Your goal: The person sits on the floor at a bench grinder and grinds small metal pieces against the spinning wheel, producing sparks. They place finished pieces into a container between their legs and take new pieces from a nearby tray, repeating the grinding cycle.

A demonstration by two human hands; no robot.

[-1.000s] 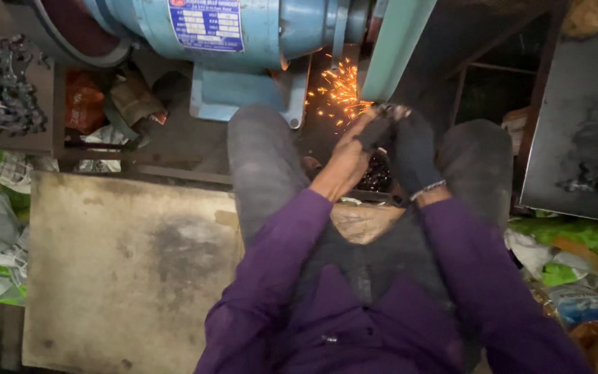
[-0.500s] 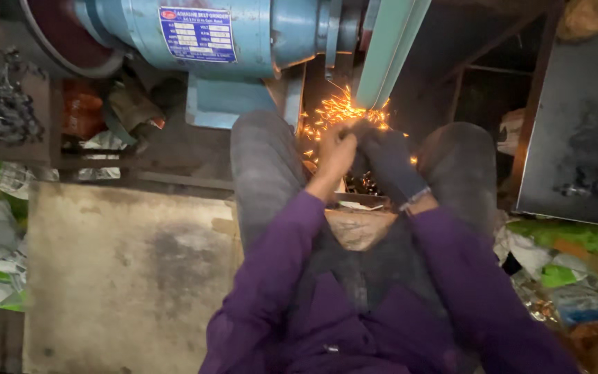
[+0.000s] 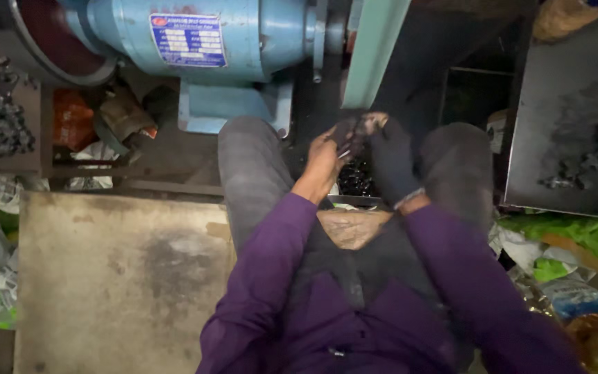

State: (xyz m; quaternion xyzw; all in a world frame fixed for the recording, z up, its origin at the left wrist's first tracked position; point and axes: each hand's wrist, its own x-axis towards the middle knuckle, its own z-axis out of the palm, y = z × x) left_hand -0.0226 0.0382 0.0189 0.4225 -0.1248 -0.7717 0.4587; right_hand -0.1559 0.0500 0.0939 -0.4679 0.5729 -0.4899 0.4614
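A small dark metal piece [image 3: 351, 136] sits between my hands, just below the pale green belt guard [image 3: 374, 52] of the blue electric grinder motor [image 3: 202, 41]. My bare left hand [image 3: 327, 156] pinches it with curled fingers; my right hand [image 3: 387, 156] (in a dark glove) closes on its other end. Under them lies a heap of small dark metal parts [image 3: 356, 180], between my grey-trousered knees [image 3: 250, 159].

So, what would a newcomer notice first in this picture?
The big blue motor at top left draws the eye first. Just below it, between the knees, the bare left hand and the dark-gloved right hand meet over a small dark part. Purple sleeves fill the bottom.
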